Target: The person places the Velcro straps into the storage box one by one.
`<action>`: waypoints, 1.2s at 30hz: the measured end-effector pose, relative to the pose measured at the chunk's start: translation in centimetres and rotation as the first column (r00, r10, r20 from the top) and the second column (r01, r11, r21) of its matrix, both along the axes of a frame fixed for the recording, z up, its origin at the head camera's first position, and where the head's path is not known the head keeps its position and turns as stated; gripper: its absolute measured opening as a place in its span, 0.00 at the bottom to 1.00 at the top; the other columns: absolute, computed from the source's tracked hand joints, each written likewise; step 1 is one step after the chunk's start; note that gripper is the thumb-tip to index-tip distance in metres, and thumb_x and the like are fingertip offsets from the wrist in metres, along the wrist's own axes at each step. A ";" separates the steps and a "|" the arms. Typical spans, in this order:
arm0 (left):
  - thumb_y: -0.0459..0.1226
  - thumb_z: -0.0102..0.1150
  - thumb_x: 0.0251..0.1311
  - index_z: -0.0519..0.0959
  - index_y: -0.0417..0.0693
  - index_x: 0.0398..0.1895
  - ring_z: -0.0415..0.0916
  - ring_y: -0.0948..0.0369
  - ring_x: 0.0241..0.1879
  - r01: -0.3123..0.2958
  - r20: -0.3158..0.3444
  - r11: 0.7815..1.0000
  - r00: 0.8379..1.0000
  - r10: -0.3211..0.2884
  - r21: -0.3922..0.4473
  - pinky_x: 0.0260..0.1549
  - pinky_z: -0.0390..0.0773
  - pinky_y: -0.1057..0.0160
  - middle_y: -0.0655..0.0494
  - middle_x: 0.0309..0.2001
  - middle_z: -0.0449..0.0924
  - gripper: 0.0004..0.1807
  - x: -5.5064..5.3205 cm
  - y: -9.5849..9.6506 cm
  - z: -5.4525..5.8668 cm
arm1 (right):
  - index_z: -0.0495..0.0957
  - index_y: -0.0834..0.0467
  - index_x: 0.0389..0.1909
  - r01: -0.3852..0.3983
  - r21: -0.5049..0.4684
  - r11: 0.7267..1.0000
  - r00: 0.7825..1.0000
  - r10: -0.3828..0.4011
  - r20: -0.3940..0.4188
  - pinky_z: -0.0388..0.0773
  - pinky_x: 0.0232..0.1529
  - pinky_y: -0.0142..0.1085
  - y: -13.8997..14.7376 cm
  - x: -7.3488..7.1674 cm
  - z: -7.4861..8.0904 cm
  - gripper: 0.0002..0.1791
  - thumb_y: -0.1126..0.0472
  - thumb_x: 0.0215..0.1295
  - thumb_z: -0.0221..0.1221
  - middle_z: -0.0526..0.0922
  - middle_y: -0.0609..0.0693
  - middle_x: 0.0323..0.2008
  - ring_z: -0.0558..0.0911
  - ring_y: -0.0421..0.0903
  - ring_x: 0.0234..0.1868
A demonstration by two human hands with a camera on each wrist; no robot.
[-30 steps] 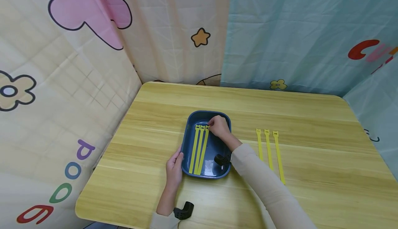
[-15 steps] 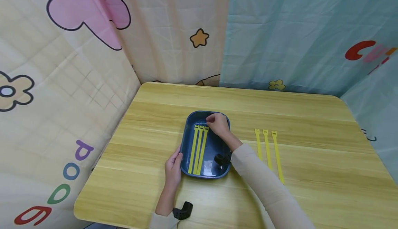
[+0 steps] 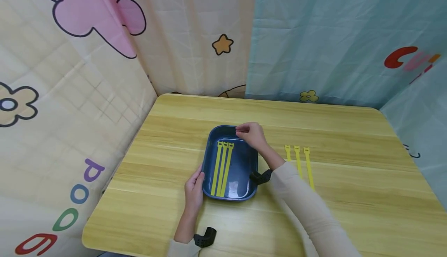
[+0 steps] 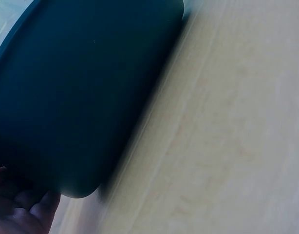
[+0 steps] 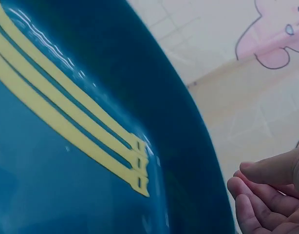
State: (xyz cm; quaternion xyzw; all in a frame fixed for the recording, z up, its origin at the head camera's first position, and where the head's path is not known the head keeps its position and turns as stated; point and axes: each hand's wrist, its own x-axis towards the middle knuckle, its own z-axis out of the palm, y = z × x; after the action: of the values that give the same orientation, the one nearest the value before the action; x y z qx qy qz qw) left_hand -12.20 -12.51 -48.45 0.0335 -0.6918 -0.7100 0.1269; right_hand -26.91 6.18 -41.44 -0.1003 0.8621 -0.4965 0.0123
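My left hand (image 3: 194, 189) grips the left rim of a blue tray (image 3: 246, 160), thumb over the edge. In the left wrist view the tray's dark outer side (image 4: 86, 92) fills the upper left, with curled fingers (image 4: 42, 207) below it. Three flat yellow cable ties (image 3: 222, 168) with slotted heads lie side by side in the tray's left half. The right wrist view shows their slotted heads (image 5: 139, 163) near the far wall. Above the tray's far right corner is my right hand (image 3: 252, 135), its fingers loosely bent and holding nothing.
Three more yellow cable ties (image 3: 298, 158) lie spaced apart on the wooden table (image 3: 167, 133) to the right; the right sleeve (image 3: 310, 206) covers their near ends. Printed curtains (image 3: 195, 36) hang behind and left of the table.
My right hand has left the head of the rightmost tie in the tray and moved up and right to the far rim. The left hand stays on the tray.
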 end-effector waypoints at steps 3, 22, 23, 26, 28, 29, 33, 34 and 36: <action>0.36 0.40 0.61 0.65 0.37 0.54 0.58 0.63 0.55 0.008 0.001 1.000 1.000 -0.008 0.003 0.50 0.60 0.70 0.52 0.54 0.64 0.19 0.0 0.0 0.0 | 0.77 0.66 0.36 0.008 -0.003 1.000 1.000 -0.008 -0.012 0.75 0.33 0.34 1.0 0.1 0.4 0.11 0.66 0.50 0.58 0.79 0.55 0.31 0.78 0.46 0.32; 0.37 0.39 0.61 0.64 0.38 0.55 0.57 0.65 0.55 0.007 0.018 1.000 1.000 -0.007 -0.005 0.50 0.60 0.71 0.54 0.54 0.64 0.19 0.0 0.0 0.0 | 0.77 0.64 0.36 0.109 -0.042 0.993 0.990 -0.112 -0.081 0.75 0.31 0.39 7.3 0.6 -0.8 0.13 0.61 0.50 0.59 0.79 0.55 0.32 0.77 0.47 0.32; 0.37 0.39 0.61 0.64 0.38 0.55 0.58 0.65 0.55 0.004 0.017 1.000 1.000 -0.004 -0.007 0.50 0.60 0.71 0.55 0.54 0.64 0.19 0.0 0.0 0.0 | 0.77 0.64 0.37 0.111 -0.031 0.993 0.991 -0.114 -0.077 0.75 0.32 0.39 7.6 0.6 -0.9 0.13 0.61 0.50 0.58 0.79 0.56 0.33 0.78 0.47 0.33; 0.37 0.39 0.61 0.64 0.38 0.55 0.58 0.65 0.55 0.007 0.010 1.000 1.000 -0.007 -0.012 0.50 0.60 0.70 0.54 0.54 0.64 0.20 0.0 0.0 0.0 | 0.76 0.65 0.38 0.117 -0.003 0.993 0.992 -0.117 -0.056 0.75 0.33 0.39 8.7 0.8 -1.2 0.14 0.61 0.51 0.58 0.79 0.56 0.34 0.77 0.48 0.34; 0.38 0.39 0.61 0.64 0.38 0.55 0.58 0.65 0.55 0.010 0.009 1.000 1.000 -0.010 -0.019 0.50 0.60 0.71 0.54 0.54 0.64 0.20 0.0 0.0 -0.1 | 0.76 0.65 0.38 0.137 0.017 0.990 0.990 -0.136 -0.043 0.75 0.32 0.42 9.4 0.9 -1.5 0.15 0.60 0.51 0.58 0.79 0.56 0.34 0.77 0.48 0.34; 0.38 0.39 0.61 0.64 0.38 0.55 0.58 0.65 0.55 0.010 0.008 1.000 1.000 -0.010 -0.023 0.50 0.60 0.71 0.54 0.54 0.64 0.20 0.0 0.0 -0.1 | 0.76 0.65 0.39 0.147 0.031 0.989 0.989 -0.145 -0.040 0.74 0.31 0.45 9.8 1.0 -1.8 0.15 0.60 0.52 0.58 0.79 0.55 0.34 0.77 0.47 0.34; 0.37 0.39 0.62 0.64 0.38 0.55 0.58 0.64 0.55 0.014 0.009 1.000 1.000 -0.014 -0.020 0.50 0.60 0.71 0.53 0.54 0.64 0.19 0.0 0.0 -0.2 | 0.76 0.66 0.38 0.160 0.041 0.986 0.987 -0.159 -0.034 0.74 0.31 0.46 11.3 1.2 -2.6 0.16 0.60 0.52 0.57 0.79 0.56 0.34 0.77 0.48 0.34; 0.37 0.39 0.62 0.64 0.38 0.55 0.58 0.64 0.55 0.014 0.008 1.000 1.000 -0.014 -0.019 0.50 0.60 0.70 0.53 0.54 0.64 0.19 0.0 0.0 -0.2 | 0.76 0.66 0.38 0.161 0.049 0.986 0.987 -0.160 -0.034 0.74 0.31 0.45 11.7 1.3 -2.7 0.15 0.60 0.52 0.57 0.79 0.56 0.34 0.77 0.48 0.34; 0.37 0.39 0.61 0.64 0.38 0.55 0.58 0.64 0.55 0.011 0.010 1.000 1.000 -0.011 -0.016 0.50 0.60 0.70 0.53 0.54 0.64 0.19 0.0 0.0 -0.2 | 0.76 0.67 0.38 0.156 0.058 0.986 0.988 -0.154 -0.031 0.75 0.33 0.40 12.4 1.6 -2.9 0.14 0.62 0.52 0.57 0.78 0.58 0.34 0.77 0.50 0.34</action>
State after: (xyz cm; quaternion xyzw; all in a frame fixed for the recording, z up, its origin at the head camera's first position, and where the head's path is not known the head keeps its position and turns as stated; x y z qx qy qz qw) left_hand -12.20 -12.53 -48.61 0.0320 -0.6984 -0.7049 0.1198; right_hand -25.33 18.58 -44.38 -0.0390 0.8819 -0.4685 -0.0348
